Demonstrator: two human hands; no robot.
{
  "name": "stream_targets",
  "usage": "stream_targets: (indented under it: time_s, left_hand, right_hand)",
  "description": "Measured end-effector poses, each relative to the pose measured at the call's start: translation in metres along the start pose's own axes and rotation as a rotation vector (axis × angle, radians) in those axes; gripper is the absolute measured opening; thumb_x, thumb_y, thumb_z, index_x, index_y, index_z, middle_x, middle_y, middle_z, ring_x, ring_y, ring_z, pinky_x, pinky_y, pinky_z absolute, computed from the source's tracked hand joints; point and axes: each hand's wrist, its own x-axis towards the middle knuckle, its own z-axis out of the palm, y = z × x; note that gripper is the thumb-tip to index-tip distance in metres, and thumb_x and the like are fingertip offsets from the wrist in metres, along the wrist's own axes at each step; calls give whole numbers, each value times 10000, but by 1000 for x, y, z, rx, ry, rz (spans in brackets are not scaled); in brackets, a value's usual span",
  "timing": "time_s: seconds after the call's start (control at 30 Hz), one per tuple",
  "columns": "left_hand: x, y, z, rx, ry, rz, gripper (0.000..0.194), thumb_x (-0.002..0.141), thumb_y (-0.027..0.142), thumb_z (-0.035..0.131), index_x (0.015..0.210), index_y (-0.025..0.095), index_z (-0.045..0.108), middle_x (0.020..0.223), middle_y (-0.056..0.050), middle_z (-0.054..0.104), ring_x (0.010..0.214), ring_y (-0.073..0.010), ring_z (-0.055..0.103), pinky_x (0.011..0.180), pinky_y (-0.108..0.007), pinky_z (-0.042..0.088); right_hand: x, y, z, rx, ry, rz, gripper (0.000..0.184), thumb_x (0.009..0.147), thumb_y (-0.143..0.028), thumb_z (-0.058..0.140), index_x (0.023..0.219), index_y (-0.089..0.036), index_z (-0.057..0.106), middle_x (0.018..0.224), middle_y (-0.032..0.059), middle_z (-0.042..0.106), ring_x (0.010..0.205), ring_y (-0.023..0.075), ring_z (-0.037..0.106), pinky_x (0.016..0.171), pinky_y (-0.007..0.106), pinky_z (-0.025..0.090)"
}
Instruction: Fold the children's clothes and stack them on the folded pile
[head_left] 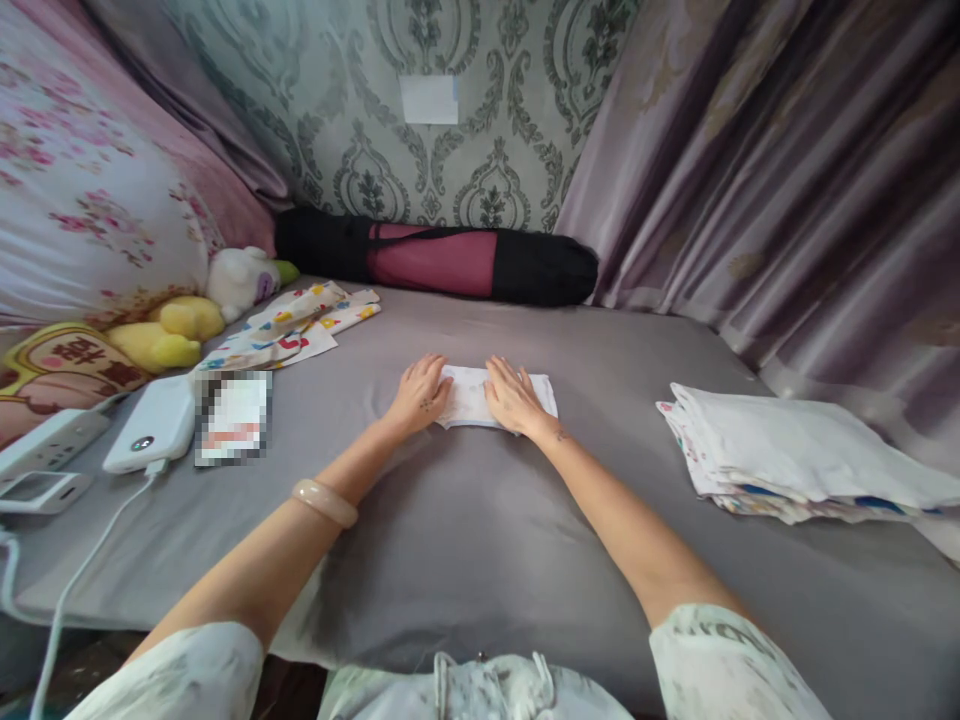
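A small white folded cloth (466,395) lies flat on the grey bed sheet (420,560), straight ahead of me. My left hand (421,392) rests at its left edge, fingers stretched forward and thumb on the fabric. Across the cloth's right half lies my right hand (514,393), palm down with the fingers extended. Neither hand grips the cloth; both press lightly or rest on it. Part of the cloth is hidden under the right hand. Its exact kind of garment or textile cannot be made out.
To the right sits a stack of folded clothes (802,450). Patterned fabric (300,320) lies at the left, near plush toys (176,330). A white power bank (154,425) with its cable and a power strip (52,440) lie closer. A long black-and-maroon bag (435,262) lies along the wall.
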Motion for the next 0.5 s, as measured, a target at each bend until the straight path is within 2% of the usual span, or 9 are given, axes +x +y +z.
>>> stream_targets:
  time_s: [0.1,0.17,0.3,0.5]
  left_hand:
    - [7,19,7,89,-105,170,438,958,298,311,1358,182,447,1459,-115,457,1405,-243,323,1153,-495,212]
    - [12,28,12,132,-179,213,444,972,303,279,1366,186,444,1460,-110,459,1407,-241,323,1154,-498,203]
    - [15,30,23,182,-267,192,510,990,345,212,1425,141,385,1493,-125,414,1413,-255,312,1150,-496,211]
    - [16,26,28,193,-266,170,528,988,370,212,1449,161,362,1515,-114,383,1415,-250,307,1153,-493,200]
  right_hand:
    - [-7,13,2,-44,-30,-48,563,982,-323,221,1479,-80,323,1560,133,274,1454,242,189,1180,481,98]
    - [-9,16,5,-61,-31,-77,568,986,-338,204,1480,-85,325,1558,127,283,1453,240,193,1181,475,100]
    - [-10,17,13,-60,-39,-80,573,985,-346,199,1477,-84,333,1543,126,319,1439,241,236,1178,454,140]
    - [-8,18,15,-45,-33,-69,567,982,-337,214,1478,-88,331,1541,125,325,1433,247,247,1171,465,150]
